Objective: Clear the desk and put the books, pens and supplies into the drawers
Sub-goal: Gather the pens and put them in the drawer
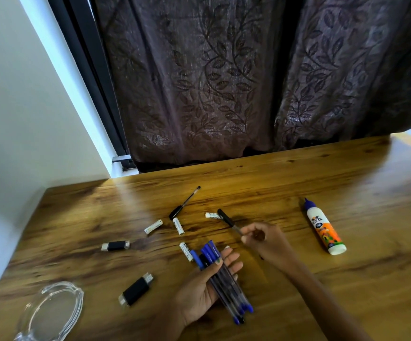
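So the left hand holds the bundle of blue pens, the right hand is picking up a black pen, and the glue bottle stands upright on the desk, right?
Not quite. The head view shows the glue bottle lying on its side on the desk, not upright. The rest holds: the left hand holds the bundle of blue pens, and the right hand is picking up a black pen.

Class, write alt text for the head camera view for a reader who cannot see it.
A left hand holds a bundle of blue pens over a wooden desk while the right hand grips a black pen. Batteries, two flash drives and a glue bottle lie around.
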Demonstrator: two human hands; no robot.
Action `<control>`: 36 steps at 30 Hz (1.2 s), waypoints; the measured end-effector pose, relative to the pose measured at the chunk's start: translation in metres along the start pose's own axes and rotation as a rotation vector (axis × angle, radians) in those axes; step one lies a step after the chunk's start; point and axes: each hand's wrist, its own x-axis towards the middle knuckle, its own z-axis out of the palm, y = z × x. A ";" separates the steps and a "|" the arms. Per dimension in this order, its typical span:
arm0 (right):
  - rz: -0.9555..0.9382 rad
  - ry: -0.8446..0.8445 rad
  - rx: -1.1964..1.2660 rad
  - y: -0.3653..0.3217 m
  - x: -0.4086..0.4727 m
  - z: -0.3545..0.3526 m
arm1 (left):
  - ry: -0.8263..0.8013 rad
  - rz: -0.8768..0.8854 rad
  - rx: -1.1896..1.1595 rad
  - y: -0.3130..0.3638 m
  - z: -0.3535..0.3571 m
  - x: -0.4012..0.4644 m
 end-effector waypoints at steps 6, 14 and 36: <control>-0.068 -0.184 0.067 -0.013 -0.032 0.014 | 0.044 0.019 -0.056 -0.002 0.001 -0.001; -0.063 -0.012 0.005 -0.004 -0.009 0.007 | 0.036 0.004 -0.008 0.000 0.007 -0.012; -0.564 -0.151 -0.921 -0.054 0.137 0.101 | 0.051 0.036 -0.039 -0.002 0.002 -0.017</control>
